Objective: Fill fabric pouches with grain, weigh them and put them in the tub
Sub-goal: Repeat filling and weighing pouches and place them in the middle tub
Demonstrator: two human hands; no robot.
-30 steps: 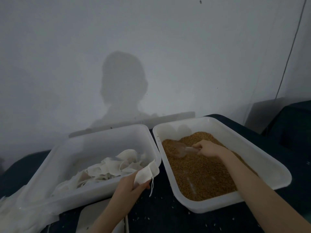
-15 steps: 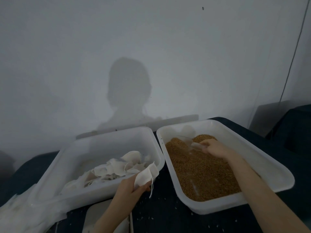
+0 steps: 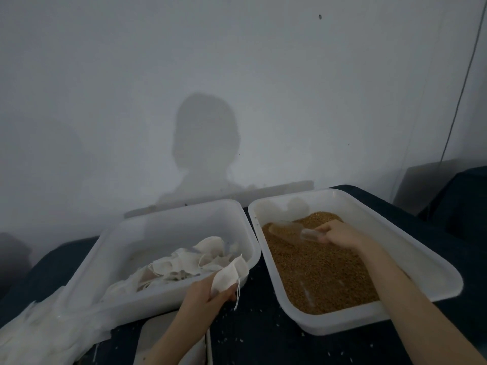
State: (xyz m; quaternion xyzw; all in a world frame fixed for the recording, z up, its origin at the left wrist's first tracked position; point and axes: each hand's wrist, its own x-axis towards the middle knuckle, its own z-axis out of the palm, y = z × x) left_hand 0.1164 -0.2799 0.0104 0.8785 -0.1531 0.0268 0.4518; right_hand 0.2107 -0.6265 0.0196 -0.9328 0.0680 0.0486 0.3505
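Clear plastic scoop has lifted up out of the grain since a second ago; my right hand grips its handle. My left hand still pinches an empty pouch in its fingers. Pouring comes next, I think.

The right hand lifts the clear scoop out of the grain, tilting its mouth up.
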